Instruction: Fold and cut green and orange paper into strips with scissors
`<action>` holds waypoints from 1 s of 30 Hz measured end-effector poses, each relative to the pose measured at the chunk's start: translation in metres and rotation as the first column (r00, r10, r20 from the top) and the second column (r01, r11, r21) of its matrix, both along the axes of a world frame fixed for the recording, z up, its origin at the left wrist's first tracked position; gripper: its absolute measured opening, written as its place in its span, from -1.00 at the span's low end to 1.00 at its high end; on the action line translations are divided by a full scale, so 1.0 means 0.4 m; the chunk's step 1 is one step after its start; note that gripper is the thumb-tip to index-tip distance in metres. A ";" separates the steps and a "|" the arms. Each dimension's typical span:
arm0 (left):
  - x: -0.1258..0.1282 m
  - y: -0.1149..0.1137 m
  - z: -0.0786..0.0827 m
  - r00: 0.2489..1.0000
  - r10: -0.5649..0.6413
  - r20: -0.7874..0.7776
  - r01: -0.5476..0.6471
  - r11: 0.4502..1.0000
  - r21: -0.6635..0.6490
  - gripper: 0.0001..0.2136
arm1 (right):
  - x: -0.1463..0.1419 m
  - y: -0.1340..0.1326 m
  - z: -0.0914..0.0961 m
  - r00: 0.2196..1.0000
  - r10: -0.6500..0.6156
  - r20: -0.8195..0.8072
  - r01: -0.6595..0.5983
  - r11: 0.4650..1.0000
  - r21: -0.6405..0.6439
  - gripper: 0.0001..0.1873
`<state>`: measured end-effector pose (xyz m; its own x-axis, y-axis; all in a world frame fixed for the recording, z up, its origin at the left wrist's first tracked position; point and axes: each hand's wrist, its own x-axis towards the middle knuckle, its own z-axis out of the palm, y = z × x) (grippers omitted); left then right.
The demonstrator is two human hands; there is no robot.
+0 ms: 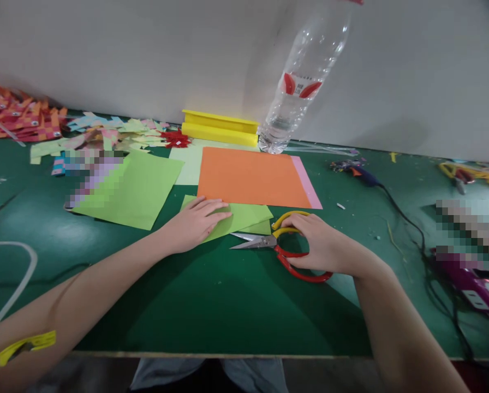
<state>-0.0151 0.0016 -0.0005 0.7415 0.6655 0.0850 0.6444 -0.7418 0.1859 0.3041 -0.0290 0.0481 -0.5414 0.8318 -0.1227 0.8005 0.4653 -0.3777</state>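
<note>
My left hand [197, 221] lies flat with its fingers stretched over pieces of light green paper [244, 215]. In my right hand [322, 243] is a pair of scissors [264, 241] with one yellow and one red handle loop. The blades are slightly parted and point left, close to the lower edge of the green paper. Just beyond the hands lies an orange sheet [248, 177], with a pink sheet [308, 183] showing along its right side. A larger green sheet [146, 188] rests to the left of my left hand.
A clear plastic bottle [297, 82] leans against the wall beside a folded yellow strip [220, 128]. Paper strips [133, 131] and orange woven paper pieces [27, 117] pile up at the back left. A glue gun [363, 174], its cord, and a purple power strip [469, 281] lie right.
</note>
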 end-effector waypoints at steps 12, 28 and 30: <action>0.001 0.000 0.004 1.000 0.009 -0.013 -0.009 1.000 -0.007 -0.61 | 0.003 0.001 0.004 0.999 0.002 0.037 -0.003 1.000 0.009 -0.47; 0.014 0.001 0.001 0.995 -0.075 0.060 0.071 0.995 0.075 -0.67 | -0.046 0.003 -0.009 0.991 0.104 0.089 -0.117 0.981 0.154 -0.48; 0.021 0.003 0.005 0.994 -0.094 0.053 0.089 0.992 0.089 -0.68 | -0.048 0.002 -0.009 0.991 0.113 0.073 -0.124 0.978 0.167 -0.49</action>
